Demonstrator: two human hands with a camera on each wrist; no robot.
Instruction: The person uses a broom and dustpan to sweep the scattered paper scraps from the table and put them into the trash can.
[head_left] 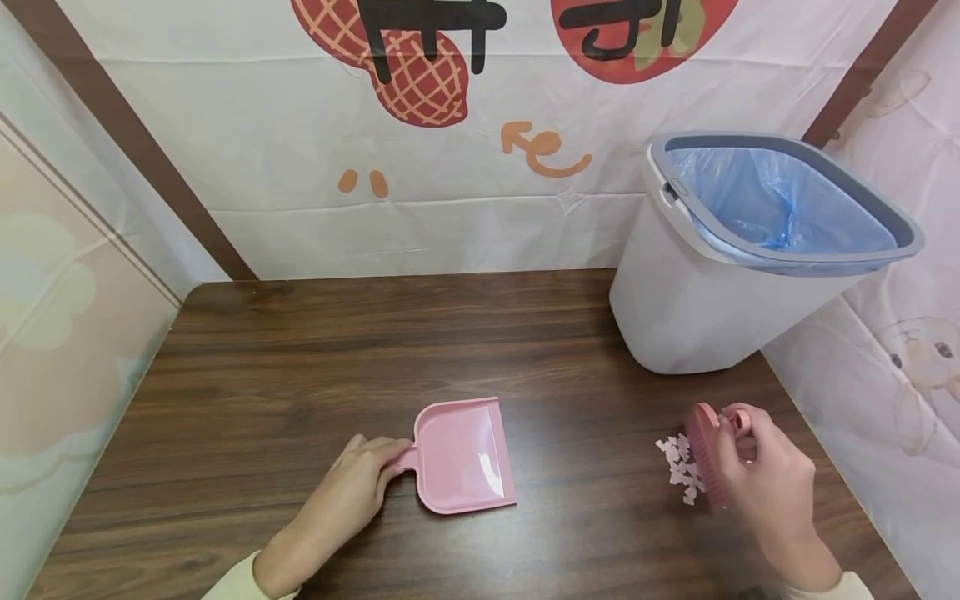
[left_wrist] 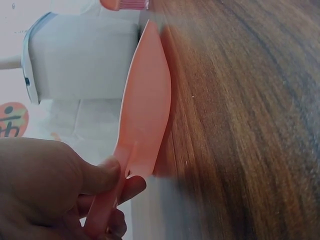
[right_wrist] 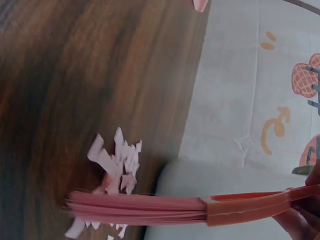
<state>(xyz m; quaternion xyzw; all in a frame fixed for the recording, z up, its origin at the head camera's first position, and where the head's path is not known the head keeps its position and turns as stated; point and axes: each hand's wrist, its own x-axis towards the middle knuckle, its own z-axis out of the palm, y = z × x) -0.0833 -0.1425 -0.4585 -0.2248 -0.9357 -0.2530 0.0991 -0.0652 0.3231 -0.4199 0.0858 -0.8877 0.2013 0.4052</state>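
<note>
A pink dustpan lies on the wooden table, its wide lip facing right. My left hand grips its short handle, thumb on top and fingers curled beneath, as the left wrist view shows for the dustpan. Farther right, my right hand holds a pink hand brush by its handle, bristles down. Small torn scraps of white paper lie in a heap at the left side of the bristles. In the right wrist view the bristles overlap part of the scraps.
A white bin with a grey rim and blue liner stands at the table's back right, behind the brush. Printed cloth hangs along the back edge, with more cloth at both sides. Brown table surface lies between dustpan and scraps.
</note>
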